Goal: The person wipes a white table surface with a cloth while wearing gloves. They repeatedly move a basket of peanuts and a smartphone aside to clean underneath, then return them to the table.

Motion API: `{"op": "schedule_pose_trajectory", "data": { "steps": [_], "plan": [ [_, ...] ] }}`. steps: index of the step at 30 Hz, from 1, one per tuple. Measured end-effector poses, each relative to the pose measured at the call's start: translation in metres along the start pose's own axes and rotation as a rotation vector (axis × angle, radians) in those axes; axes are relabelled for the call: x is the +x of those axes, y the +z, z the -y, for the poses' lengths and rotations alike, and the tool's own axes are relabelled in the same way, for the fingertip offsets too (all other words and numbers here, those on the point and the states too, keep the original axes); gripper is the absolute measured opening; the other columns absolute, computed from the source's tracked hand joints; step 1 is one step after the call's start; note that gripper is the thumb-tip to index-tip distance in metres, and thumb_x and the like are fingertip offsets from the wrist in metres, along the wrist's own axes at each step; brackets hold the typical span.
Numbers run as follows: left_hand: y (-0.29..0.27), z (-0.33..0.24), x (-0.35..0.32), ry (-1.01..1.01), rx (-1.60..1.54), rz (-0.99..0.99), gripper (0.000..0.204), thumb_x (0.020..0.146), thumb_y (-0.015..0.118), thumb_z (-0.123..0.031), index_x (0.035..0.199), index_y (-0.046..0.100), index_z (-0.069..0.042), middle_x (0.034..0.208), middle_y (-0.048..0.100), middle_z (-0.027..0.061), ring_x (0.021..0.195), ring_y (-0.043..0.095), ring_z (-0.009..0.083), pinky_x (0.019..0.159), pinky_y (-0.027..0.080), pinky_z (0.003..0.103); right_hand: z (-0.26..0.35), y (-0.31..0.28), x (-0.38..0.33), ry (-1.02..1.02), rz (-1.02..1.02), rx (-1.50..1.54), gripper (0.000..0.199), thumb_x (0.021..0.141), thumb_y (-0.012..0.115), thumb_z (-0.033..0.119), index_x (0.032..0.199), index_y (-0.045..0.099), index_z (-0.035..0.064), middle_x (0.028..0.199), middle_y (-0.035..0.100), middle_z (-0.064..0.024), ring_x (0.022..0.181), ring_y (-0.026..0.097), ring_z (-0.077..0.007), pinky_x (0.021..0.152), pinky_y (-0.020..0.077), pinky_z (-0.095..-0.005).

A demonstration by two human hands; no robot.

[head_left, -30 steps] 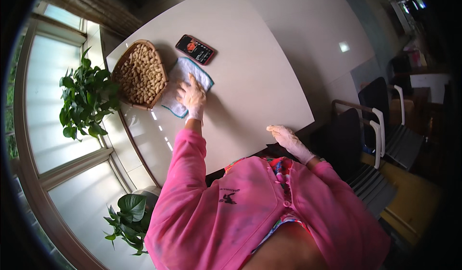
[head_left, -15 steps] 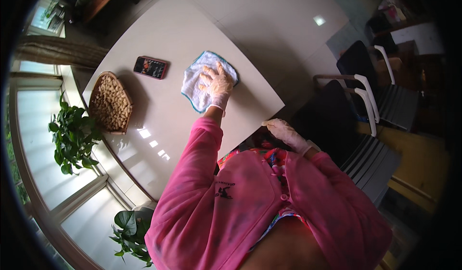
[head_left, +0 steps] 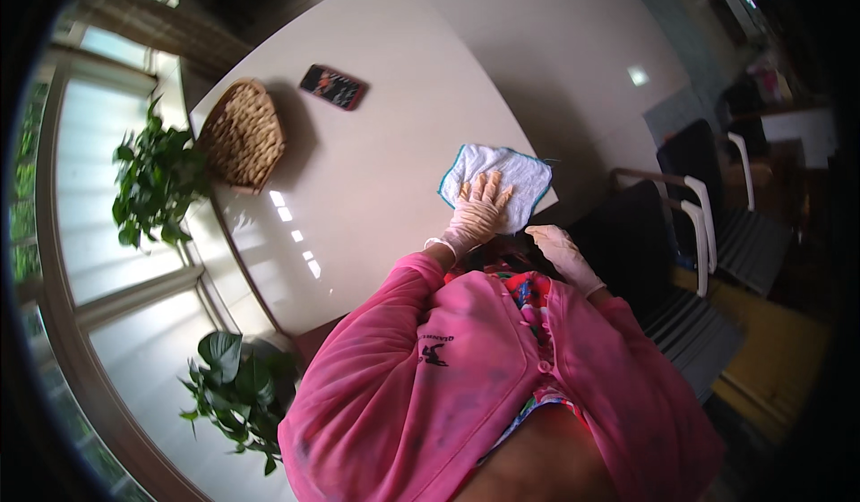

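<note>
My left hand [head_left: 479, 214], in a pale thin glove, lies flat with fingers spread on a white cloth [head_left: 515, 172] with a teal edge. The cloth is spread over the near right corner of a pale table [head_left: 394, 144], and one side of it reaches the table's edge. My right hand [head_left: 564, 253], gloved the same way, is held beside that corner, just right of the cloth. Its fingers are drawn together, and nothing shows in them.
A woven basket of peanuts in their shells [head_left: 244, 135] stands at the table's left, with a phone [head_left: 333, 86] lying beyond it. Leafy plants [head_left: 159, 180] line the window side. Dark chairs with pale armrests [head_left: 697, 206] stand at the right.
My left hand has slid the cloth toward me and to the right, from the table's middle to its near corner. My right hand stays near the edge. The view has shifted.
</note>
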State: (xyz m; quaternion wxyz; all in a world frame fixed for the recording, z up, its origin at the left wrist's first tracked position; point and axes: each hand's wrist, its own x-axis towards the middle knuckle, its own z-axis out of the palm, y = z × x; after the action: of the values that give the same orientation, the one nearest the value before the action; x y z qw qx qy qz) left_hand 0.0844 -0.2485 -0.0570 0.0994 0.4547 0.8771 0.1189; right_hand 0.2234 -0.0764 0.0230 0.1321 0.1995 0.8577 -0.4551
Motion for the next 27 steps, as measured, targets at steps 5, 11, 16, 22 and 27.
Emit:
{"op": "schedule_pose_trajectory", "data": {
  "steps": [5,11,16,22,27],
  "plan": [
    [-0.039,0.074,-0.061,-0.419,0.022,-0.058,0.065,0.089,0.054,-0.042,0.146,0.036,-0.02,0.153,0.024,0.0194,0.14,0.024,0.0388,0.109,0.025,0.059,0.028,0.032,0.034,0.185,0.166,0.01,0.028,0.095,0.055,0.015,0.12,0.062,0.0053,0.108,0.061,-0.0096,0.101,0.057,-0.0212,0.09,0.0452,-0.0328],
    [-0.045,0.147,-0.209,-0.995,-0.072,-0.06,0.074,0.091,0.052,-0.048,0.152,0.024,-0.017,0.157,0.013,0.0243,0.143,0.015,0.0461,0.111,0.019,0.061,0.06,0.055,0.039,-0.397,0.221,-0.217,0.027,0.097,0.051,0.011,0.121,0.058,0.0026,0.112,0.06,-0.0115,0.102,0.057,-0.0242,0.092,0.0452,-0.0335],
    [-0.041,0.172,-0.276,-1.492,-0.103,-0.165,0.078,0.091,0.049,-0.053,0.154,0.02,-0.015,0.157,0.011,0.0256,0.144,0.013,0.0468,0.111,0.018,0.062,0.096,0.073,0.048,-0.085,0.26,-0.076,0.031,0.094,0.053,0.018,0.12,0.064,0.0039,0.096,0.064,-0.0085,0.091,0.058,-0.0177,0.081,0.0469,-0.0302],
    [-0.077,0.283,-0.252,-1.813,-0.288,-0.275,0.077,0.091,0.046,-0.053,0.153,0.02,-0.016,0.158,0.007,0.0249,0.144,0.01,0.0484,0.107,0.014,0.07,0.06,0.098,0.073,0.111,0.331,-0.225,0.034,0.091,0.051,0.016,0.119,0.067,0.0063,0.07,0.057,0.0033,0.053,0.044,-0.0058,0.047,0.0374,-0.0246],
    [-0.103,0.363,-0.243,-1.693,-0.244,-0.279,0.073,0.091,0.045,-0.054,0.153,0.023,-0.022,0.159,0.009,0.0197,0.144,0.012,0.0465,0.105,0.018,0.071,0.082,0.098,0.073,0.146,0.365,-0.331,0.035,0.093,0.052,0.019,0.124,0.064,0.0083,0.067,0.059,0.0015,0.048,0.044,-0.0078,0.044,0.0371,-0.0273]
  ]
}}
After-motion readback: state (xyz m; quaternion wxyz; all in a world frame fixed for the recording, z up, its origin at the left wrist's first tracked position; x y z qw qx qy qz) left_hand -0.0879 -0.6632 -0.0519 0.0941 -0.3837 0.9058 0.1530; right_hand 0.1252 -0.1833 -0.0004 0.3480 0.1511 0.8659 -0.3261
